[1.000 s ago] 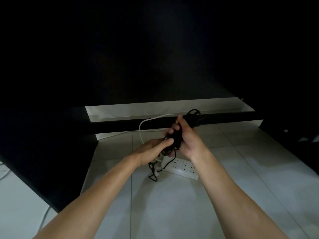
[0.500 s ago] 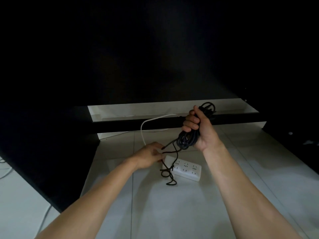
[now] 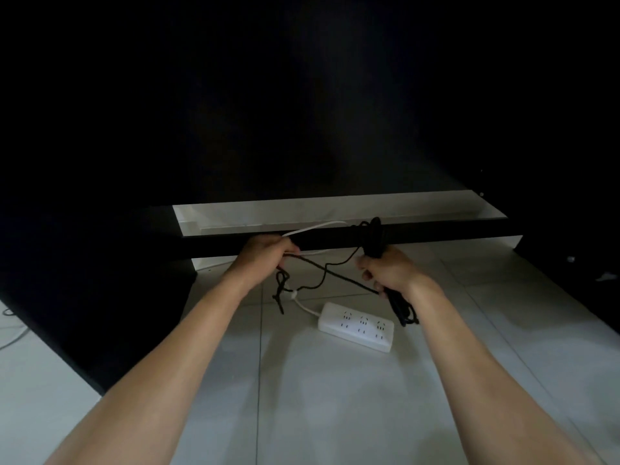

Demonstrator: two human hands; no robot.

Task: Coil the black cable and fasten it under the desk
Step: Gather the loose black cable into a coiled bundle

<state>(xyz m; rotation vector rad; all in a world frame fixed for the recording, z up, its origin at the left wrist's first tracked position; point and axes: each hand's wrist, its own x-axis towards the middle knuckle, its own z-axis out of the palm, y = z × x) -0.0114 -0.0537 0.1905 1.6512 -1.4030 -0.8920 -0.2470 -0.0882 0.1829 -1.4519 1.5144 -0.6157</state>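
My right hand (image 3: 389,268) grips a bundle of coiled black cable (image 3: 373,239); its loops stick out above my fist and hang below it. One strand of the cable runs taut from the bundle up to my left hand (image 3: 263,258), which pinches it. A loose tail of the cable dangles under my left hand down to the floor. The dark underside of the desk (image 3: 302,95) fills the upper view, and its black crossbar (image 3: 436,234) runs just behind both hands.
A white power strip (image 3: 357,327) lies on the tiled floor (image 3: 318,397) below my hands, its white lead (image 3: 312,228) curving back over the crossbar. A black side panel (image 3: 94,313) stands to the left, with more thin cables on the floor beyond it.
My left hand has risen and moved left, pulling a strand taut. My right hand has turned the bundle more upright and lower, and the view has drawn closer to the crossbar.
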